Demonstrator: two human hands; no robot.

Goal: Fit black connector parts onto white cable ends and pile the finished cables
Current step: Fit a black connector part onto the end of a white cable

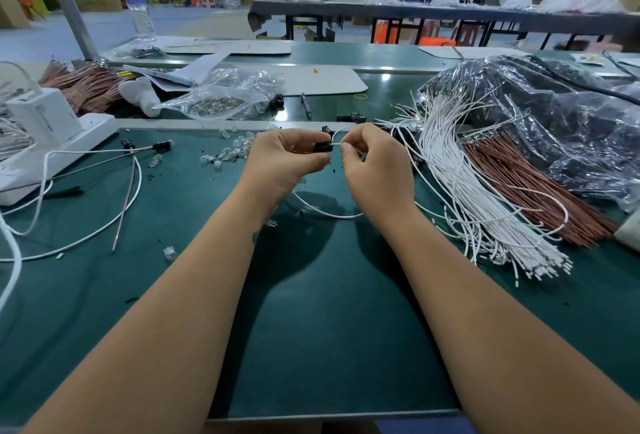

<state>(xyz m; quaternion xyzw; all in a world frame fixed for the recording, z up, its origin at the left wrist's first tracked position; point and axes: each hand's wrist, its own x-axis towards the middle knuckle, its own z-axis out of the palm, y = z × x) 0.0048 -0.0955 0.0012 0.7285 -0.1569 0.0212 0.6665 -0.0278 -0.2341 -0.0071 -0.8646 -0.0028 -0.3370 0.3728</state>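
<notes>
Left hand (284, 156) pinches small black plastic connector (322, 148); right hand (372, 163), at its 3 o'clock, pinches thin white cable (334, 145). Seating seemingly partial; skewed push could buckle the end.

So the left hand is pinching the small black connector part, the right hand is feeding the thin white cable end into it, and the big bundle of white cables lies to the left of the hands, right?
Not quite. The head view shows the big bundle of white cables lying to the right of the hands, not the left. The rest stands: the left hand pinches the small black connector part, and the right hand feeds the thin white cable end into it.
</notes>
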